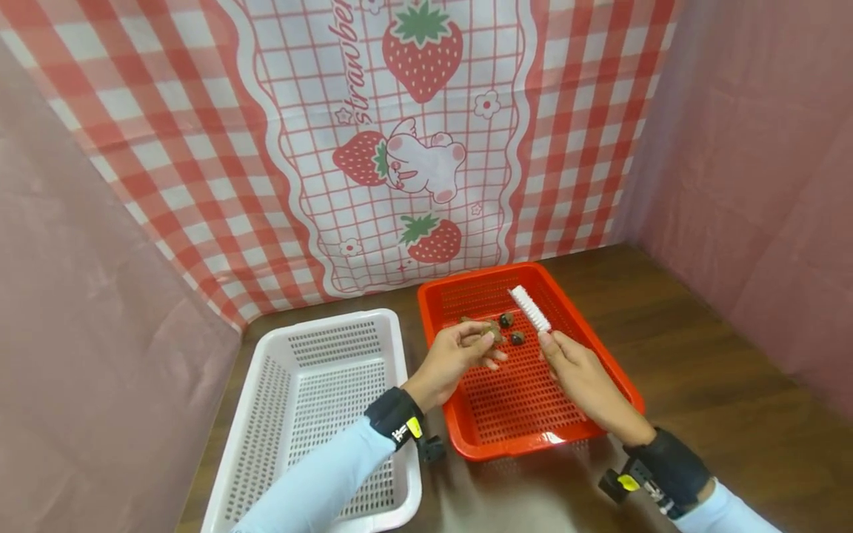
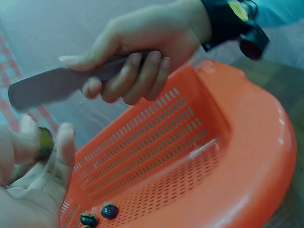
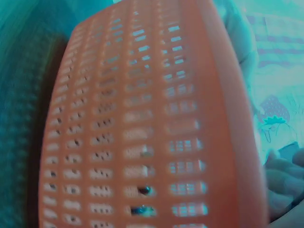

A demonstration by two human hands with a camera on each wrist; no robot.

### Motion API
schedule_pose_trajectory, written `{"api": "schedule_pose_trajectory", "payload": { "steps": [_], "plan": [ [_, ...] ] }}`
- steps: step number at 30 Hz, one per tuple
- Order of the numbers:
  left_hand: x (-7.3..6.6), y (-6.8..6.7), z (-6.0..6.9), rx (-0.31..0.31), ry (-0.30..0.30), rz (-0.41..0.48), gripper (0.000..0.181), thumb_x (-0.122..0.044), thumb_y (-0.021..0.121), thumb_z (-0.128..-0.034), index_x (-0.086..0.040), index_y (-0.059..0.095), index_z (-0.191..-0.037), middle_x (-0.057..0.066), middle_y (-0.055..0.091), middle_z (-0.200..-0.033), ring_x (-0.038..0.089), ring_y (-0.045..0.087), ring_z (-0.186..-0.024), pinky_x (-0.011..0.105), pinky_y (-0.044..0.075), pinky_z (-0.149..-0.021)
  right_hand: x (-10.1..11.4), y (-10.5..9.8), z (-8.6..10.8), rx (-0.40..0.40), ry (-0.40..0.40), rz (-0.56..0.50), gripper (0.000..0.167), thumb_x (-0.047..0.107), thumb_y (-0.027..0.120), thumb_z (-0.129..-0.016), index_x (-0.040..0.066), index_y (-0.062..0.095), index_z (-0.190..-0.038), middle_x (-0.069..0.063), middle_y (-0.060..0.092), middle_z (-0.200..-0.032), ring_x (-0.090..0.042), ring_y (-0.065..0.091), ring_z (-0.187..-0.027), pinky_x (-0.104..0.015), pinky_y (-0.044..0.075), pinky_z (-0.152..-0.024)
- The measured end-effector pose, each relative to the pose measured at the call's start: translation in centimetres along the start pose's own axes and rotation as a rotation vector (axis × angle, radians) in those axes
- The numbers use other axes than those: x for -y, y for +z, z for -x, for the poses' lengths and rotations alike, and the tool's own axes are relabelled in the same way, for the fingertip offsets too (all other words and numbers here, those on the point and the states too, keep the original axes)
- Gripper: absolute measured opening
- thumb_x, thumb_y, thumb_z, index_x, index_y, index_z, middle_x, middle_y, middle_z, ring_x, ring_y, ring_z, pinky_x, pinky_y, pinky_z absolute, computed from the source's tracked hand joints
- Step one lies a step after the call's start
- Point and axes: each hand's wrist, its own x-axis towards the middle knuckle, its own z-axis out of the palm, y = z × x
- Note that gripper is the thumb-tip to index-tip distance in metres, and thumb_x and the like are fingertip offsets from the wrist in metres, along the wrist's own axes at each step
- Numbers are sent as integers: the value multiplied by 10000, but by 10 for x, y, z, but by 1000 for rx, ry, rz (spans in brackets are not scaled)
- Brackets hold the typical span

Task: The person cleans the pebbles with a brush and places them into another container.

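My left hand [image 1: 455,357], over the left side of the red basket [image 1: 460,429], pinches a small olive-brown, shell-like piece [image 2: 45,142] between thumb and fingers. Its exact kind is hard to tell, as the fingers cover most of it. My right hand [image 1: 581,371] grips the handle of a brush [image 1: 531,307]. White bristles show in the head view, and the flat grey back in the left wrist view. The brush is held apart from the piece. Small round dark-and-brown pieces [image 2: 109,210] lie on the basket floor beyond the left hand.
A white perforated basket [image 1: 393,333] stands left of the red one on the dark wooden table [image 1: 693,355]. A strawberry-print checked cloth [image 1: 426,178] hangs behind, and pink cloth [image 1: 753,185] hangs at the sides. The red basket's side wall fills much of the right wrist view.
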Motion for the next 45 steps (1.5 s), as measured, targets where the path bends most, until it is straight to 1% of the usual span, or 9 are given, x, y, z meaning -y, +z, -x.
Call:
{"api": "schedule_pose_trajectory", "payload": {
  "steps": [2,4,8,16,23,27,33,41,45],
  "plan": [
    [1,-3,1,-4,-16,-5,397,-65,601,-1044,103,529,-1396,201,713,-1132,152,720,-820,268,597,-739,2,6,-1,18,-7,-35,384,379,406,-1127,53,574,-1012,-34,439,-665,-138,400,-529,-278,350,-475],
    [0,-4,2,-13,-34,-12,392,-74,615,-1039,73,550,-1396,264,676,-1212,149,719,-819,259,595,-737,4,10,-1,35,2,-81,388,369,407,-1127,28,591,-1097,-62,496,-684,-144,457,-538,-274,423,-482],
    [-2,-5,1,-23,-42,-11,374,-67,630,-1028,56,571,-1377,288,674,-1208,157,723,-820,273,603,-749,10,13,-2,58,77,-209,444,388,440,-1114,-35,573,-1089,-94,552,-735,-160,524,-570,-305,521,-501],
    [-5,-10,2,-22,-54,44,336,-47,628,-1024,47,592,-1344,305,677,-1209,161,726,-783,282,608,-723,20,24,-9,67,218,-329,606,565,431,-1068,-23,484,-934,-14,417,-625,-114,370,-466,-241,346,-391],
    [-4,-13,1,-48,-42,52,299,-30,637,-1017,70,624,-1299,158,727,-1023,127,701,-734,226,586,-662,16,37,-15,125,252,-331,600,581,406,-1069,17,503,-887,13,372,-600,-101,307,-455,-221,277,-392],
    [-2,-12,-1,-51,-45,41,283,-63,639,-1023,59,648,-1278,234,719,-1039,132,700,-718,220,585,-658,11,37,-17,144,232,-310,579,550,395,-1085,18,515,-892,8,366,-611,-106,310,-484,-228,269,-417],
    [0,-6,-4,-64,-35,43,286,-85,642,-1026,7,656,-1297,389,642,-1169,132,695,-698,207,579,-649,4,33,-16,147,128,-202,524,494,412,-1099,-19,453,-999,-61,408,-710,-131,365,-544,-279,333,-430],
    [3,3,-4,-27,-45,-44,280,-82,666,-1008,16,700,-1267,324,706,-994,127,673,-663,214,565,-626,-2,28,-12,149,138,-186,483,462,398,-1112,-10,431,-1014,-40,419,-651,-108,340,-467,-280,321,-361],
    [4,-1,-1,-96,-41,29,300,-66,658,-1008,20,678,-1295,238,727,-952,124,677,-678,206,571,-638,2,35,-9,160,155,-153,482,461,388,-1115,-6,452,-1011,-33,405,-665,-112,344,-498,-275,322,-395]
  ]
}}
